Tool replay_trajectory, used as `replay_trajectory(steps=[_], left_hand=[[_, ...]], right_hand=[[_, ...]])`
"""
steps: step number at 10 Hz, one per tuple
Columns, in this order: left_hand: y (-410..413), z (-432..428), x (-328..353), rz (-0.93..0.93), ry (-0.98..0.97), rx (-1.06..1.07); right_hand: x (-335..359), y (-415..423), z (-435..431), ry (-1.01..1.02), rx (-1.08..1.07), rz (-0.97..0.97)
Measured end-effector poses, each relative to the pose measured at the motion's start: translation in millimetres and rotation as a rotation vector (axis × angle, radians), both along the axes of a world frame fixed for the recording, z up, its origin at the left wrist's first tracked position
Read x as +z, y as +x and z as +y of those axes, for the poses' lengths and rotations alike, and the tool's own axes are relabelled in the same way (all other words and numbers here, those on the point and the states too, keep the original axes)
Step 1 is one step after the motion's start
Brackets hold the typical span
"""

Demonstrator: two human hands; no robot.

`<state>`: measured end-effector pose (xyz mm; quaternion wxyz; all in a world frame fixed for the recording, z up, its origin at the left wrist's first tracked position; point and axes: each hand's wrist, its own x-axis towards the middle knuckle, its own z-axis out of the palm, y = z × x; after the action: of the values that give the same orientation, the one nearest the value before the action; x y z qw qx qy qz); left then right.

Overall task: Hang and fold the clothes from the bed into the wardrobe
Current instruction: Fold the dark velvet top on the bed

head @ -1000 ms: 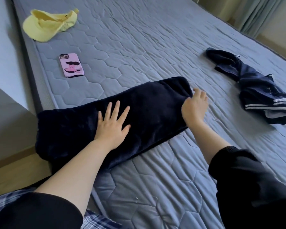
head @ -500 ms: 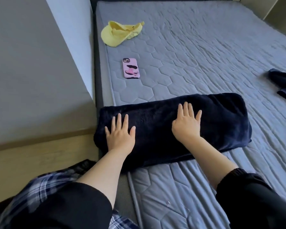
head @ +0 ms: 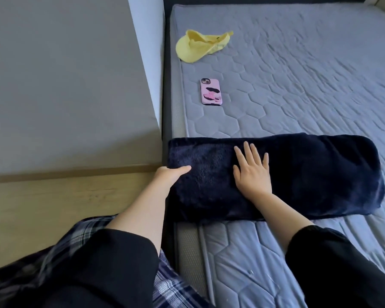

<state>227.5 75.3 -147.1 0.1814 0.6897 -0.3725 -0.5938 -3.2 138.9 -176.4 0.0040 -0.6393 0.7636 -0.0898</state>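
A dark navy fleece garment (head: 309, 174), folded into a long thick band, lies across the near left part of the grey quilted mattress (head: 298, 74). My left hand (head: 170, 174) grips its left end at the bed's edge, thumb on top and fingers hidden under the fabric. My right hand (head: 251, 172) lies flat on the middle of the garment with fingers spread and straight.
A yellow cap (head: 200, 46) and a pink-cased phone (head: 211, 91) lie further up the mattress near its left edge. A grey wall and a wooden floor strip (head: 65, 196) run along the left of the bed. My plaid trousers show at the bottom.
My left hand slid from lying flat on the garment to its left end and took hold of it. My view shifted left, so the other dark clothes at the right left the frame.
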Motion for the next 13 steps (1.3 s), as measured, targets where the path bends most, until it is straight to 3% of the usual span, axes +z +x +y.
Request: replay_trajectory(steps=[1, 2, 4, 6, 7, 8, 9, 11, 12, 13], left_hand=[[4, -4, 16, 0.042, 0.085, -0.200], [1, -6, 36, 0.031, -0.023, -0.204], [3, -15, 74, 0.056, -0.286, 0.145], [51, -27, 106, -0.050, -0.430, 0.372], [71, -27, 110, -0.136, -0.489, 0.396], [72, -26, 112, -0.180, -0.512, 0.354], [53, -21, 117, -0.142, -0.516, 0.276], [-13, -1, 130, 0.025, -0.491, 0.110], [-45, 4, 144, 0.135, -0.492, 0.036], [-80, 6, 165, 0.154, -0.530, -0.109]], right_hand=[[0, 0, 1, 0.023, -0.009, 0.006], [6, 2, -1, 0.036, -0.014, -0.003], [34, 29, -22, 0.026, -0.062, -0.200], [58, 104, -53, 0.075, 0.049, -0.376], [68, 127, -60, 0.040, 0.104, -0.587], [69, 115, -55, -0.100, -0.069, -1.014], [55, 94, -43, -0.067, -0.264, -1.250], [36, 71, -17, 0.200, -0.214, -1.359], [53, 29, -27, 0.428, -0.795, -1.826], [101, 2, 2, 0.250, -0.180, -1.829]])
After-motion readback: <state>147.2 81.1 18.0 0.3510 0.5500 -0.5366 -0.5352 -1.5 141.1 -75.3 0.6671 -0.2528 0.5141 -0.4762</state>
